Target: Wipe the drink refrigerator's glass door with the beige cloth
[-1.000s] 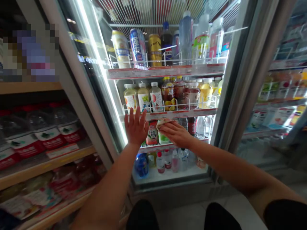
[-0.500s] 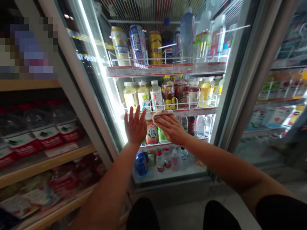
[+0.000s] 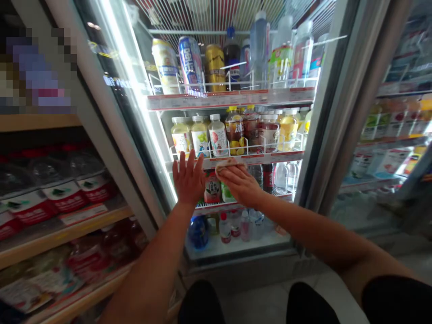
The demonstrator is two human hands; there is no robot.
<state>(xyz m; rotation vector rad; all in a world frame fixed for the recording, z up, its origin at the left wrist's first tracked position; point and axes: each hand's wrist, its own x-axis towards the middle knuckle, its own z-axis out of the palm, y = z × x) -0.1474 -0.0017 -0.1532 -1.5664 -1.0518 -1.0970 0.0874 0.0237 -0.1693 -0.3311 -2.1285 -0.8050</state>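
Note:
My left hand lies flat against the glass door of a lit drinks cooler, fingers spread and pointing up, holding nothing. To its right, my right hand presses a folded, pale cloth to the same glass. The fingers lie over the cloth, and only its upper edge shows past them. Behind the glass, at the height of the fingertips, runs a shelf edge with price strips. A red-labelled drink shows between my hands, partly covered.
Cans and bottles fill the cooler's shelves, among them a gold can and a blue bottle. A metal door frame stands right. At left, wooden shelves hold red-labelled bottles. My knees show below.
The cloth and my right fingers have slid slightly down on the glass. My left hand stays spread in nearly the same place. The view has shifted a little.

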